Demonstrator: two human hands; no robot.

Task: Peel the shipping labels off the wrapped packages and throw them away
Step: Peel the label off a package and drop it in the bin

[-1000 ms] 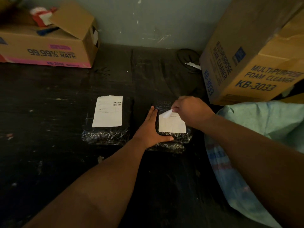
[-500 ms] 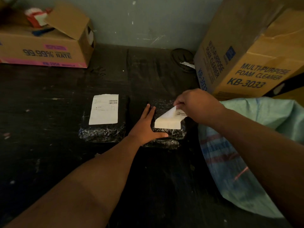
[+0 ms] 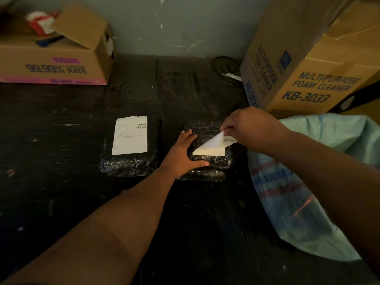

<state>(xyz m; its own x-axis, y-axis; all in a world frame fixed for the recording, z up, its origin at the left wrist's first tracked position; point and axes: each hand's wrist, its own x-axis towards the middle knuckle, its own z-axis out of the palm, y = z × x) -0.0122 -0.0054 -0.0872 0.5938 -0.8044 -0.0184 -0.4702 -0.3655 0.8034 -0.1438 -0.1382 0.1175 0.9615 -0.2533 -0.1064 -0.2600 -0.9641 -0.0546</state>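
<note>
Two black film-wrapped packages lie side by side on a dark table. The left package (image 3: pixel 129 165) carries a flat white shipping label (image 3: pixel 130 135) with barcodes. On the right package (image 3: pixel 207 130), a white label (image 3: pixel 211 147) is folded back from its far corner, with its near edge still stuck down. My right hand (image 3: pixel 250 128) pinches that lifted corner. My left hand (image 3: pixel 183 153) lies flat on the right package's left side, pressing it down, thumb along the near edge.
An open light green and blue woven sack (image 3: pixel 308 182) sits at the right, close to the package. A tall foam cleaner carton (image 3: pixel 304 64) stands behind it. An open cardboard box (image 3: pixel 55 58) sits at the far left against the wall. Dark tabletop (image 3: pixel 61 182) stretches left.
My right hand has pulled the label's far corner further back toward me and to the right, baring more of the black wrap. My left hand stays pressed on the package.
</note>
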